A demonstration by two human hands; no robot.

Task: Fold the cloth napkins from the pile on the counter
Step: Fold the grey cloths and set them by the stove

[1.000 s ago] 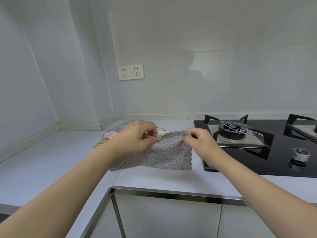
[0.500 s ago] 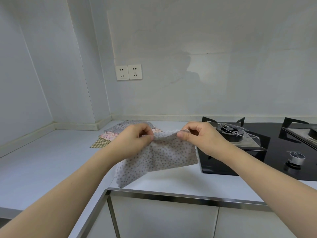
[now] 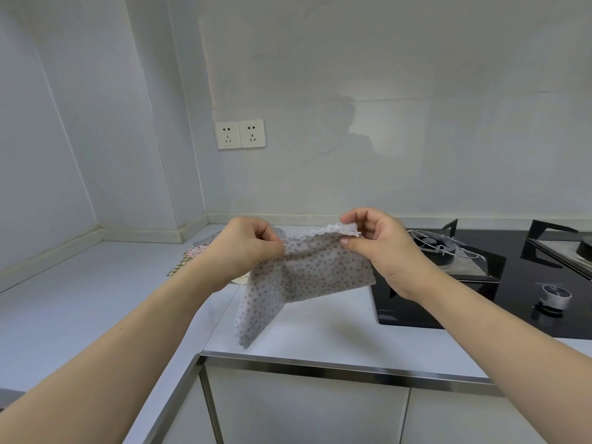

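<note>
A grey napkin with small dark dots (image 3: 301, 277) hangs in the air above the white counter (image 3: 96, 302). My left hand (image 3: 246, 251) pinches its upper left edge. My right hand (image 3: 381, 248) pinches the upper right edge, where a white scalloped hem shows. One lower corner droops toward the counter's front edge. Behind my left hand lies the pile of napkins (image 3: 192, 256): a grey one, a pink one and a checked one peek out, the rest is hidden.
A black gas hob (image 3: 512, 283) with pan supports and a round knob (image 3: 555, 296) fills the counter's right side. A double wall socket (image 3: 240, 134) sits on the back wall. The metal-trimmed counter edge (image 3: 320, 366) makes an inner corner below the napkin.
Both hands have lifted the dotted napkin higher. Its lower left corner has dropped, so it now hangs slanted and longer on the left.
</note>
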